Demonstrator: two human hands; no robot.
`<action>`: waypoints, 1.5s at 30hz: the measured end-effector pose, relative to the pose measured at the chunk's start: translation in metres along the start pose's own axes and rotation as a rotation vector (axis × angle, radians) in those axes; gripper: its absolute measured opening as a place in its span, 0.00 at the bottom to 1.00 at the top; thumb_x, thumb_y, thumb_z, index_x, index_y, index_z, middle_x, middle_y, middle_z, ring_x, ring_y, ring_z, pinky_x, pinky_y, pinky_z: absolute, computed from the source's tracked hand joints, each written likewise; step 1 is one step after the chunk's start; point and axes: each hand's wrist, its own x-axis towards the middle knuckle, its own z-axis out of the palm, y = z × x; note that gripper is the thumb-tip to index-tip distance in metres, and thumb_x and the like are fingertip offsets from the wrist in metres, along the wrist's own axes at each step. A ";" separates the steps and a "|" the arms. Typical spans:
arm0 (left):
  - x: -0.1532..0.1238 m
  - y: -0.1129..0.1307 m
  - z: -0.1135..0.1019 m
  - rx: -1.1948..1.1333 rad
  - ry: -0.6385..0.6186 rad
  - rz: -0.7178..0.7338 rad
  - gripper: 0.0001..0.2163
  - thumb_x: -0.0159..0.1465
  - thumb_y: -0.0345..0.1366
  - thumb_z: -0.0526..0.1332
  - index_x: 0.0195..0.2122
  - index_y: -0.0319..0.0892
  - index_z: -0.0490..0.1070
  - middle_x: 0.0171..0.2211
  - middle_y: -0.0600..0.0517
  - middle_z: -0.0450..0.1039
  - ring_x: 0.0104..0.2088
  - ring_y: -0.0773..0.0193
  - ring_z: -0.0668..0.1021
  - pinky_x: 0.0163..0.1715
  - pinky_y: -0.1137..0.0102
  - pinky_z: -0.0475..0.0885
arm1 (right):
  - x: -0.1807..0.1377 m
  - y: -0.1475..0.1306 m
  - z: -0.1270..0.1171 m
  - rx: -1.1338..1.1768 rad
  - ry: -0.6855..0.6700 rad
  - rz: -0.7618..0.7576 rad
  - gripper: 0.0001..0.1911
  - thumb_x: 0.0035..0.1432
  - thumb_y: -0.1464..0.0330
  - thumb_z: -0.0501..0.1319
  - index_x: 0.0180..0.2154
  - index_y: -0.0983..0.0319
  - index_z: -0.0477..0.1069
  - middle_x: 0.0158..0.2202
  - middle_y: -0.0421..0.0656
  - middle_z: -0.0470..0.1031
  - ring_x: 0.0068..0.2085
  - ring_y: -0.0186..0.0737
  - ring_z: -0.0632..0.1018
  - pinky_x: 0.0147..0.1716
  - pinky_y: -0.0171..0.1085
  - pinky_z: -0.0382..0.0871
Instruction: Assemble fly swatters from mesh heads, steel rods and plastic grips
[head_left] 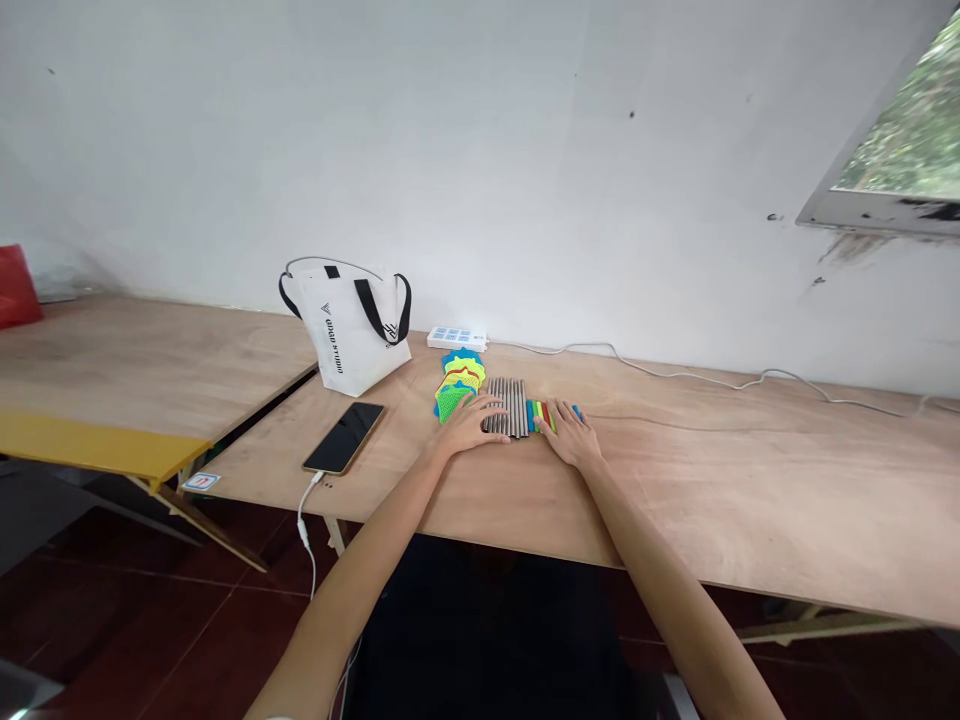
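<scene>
My left hand (470, 424) rests with fingers spread at the left side of a row of slim grey metal rods (514, 400), its fingertips lying over some of them. The rods lie side by side, pointing away from me. Just right of them is a row of short coloured sticks (533, 412) in blue, green, yellow and red. My right hand (571, 434) lies flat over these sticks with its fingers apart, covering part of them. Behind my left hand sits an overlapping stack of meshed, scalloped pieces (463, 372) in blue, yellow, red and green.
A white tote bag (349, 335) with black handles stands at the back left. Before it lies a phone (345, 438) with a white charging cable (303, 525). A white power strip (457, 338) sits by the wall, its cord (660, 370) trailing right. A gap separates the left table (150, 350).
</scene>
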 end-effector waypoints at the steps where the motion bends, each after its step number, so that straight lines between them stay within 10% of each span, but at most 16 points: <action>1: 0.000 0.000 0.001 -0.012 -0.014 -0.010 0.25 0.63 0.61 0.63 0.55 0.54 0.75 0.62 0.52 0.70 0.64 0.52 0.68 0.70 0.53 0.50 | -0.001 0.000 0.000 -0.004 0.002 0.005 0.38 0.71 0.46 0.38 0.71 0.60 0.54 0.72 0.50 0.57 0.72 0.49 0.57 0.69 0.53 0.49; 7: -0.001 -0.003 -0.003 -0.060 -0.073 -0.014 0.28 0.60 0.62 0.65 0.57 0.57 0.75 0.62 0.53 0.71 0.63 0.53 0.70 0.68 0.58 0.54 | -0.005 0.000 -0.005 -0.002 0.068 -0.010 0.35 0.72 0.48 0.38 0.71 0.56 0.52 0.72 0.49 0.56 0.72 0.50 0.57 0.69 0.61 0.45; 17: -0.008 -0.016 -0.010 -0.047 -0.106 -0.117 0.26 0.59 0.62 0.66 0.53 0.54 0.78 0.63 0.54 0.71 0.66 0.53 0.68 0.70 0.57 0.50 | -0.010 -0.012 -0.020 0.076 0.028 -0.471 0.29 0.71 0.48 0.49 0.65 0.50 0.65 0.70 0.42 0.60 0.72 0.49 0.57 0.71 0.63 0.36; 45: -0.009 -0.008 -0.003 -0.005 -0.055 -0.044 0.20 0.66 0.58 0.62 0.53 0.56 0.78 0.62 0.56 0.71 0.64 0.56 0.70 0.68 0.58 0.55 | -0.012 -0.026 -0.021 0.109 0.031 -0.498 0.21 0.73 0.58 0.50 0.60 0.50 0.72 0.62 0.42 0.72 0.68 0.46 0.66 0.70 0.60 0.42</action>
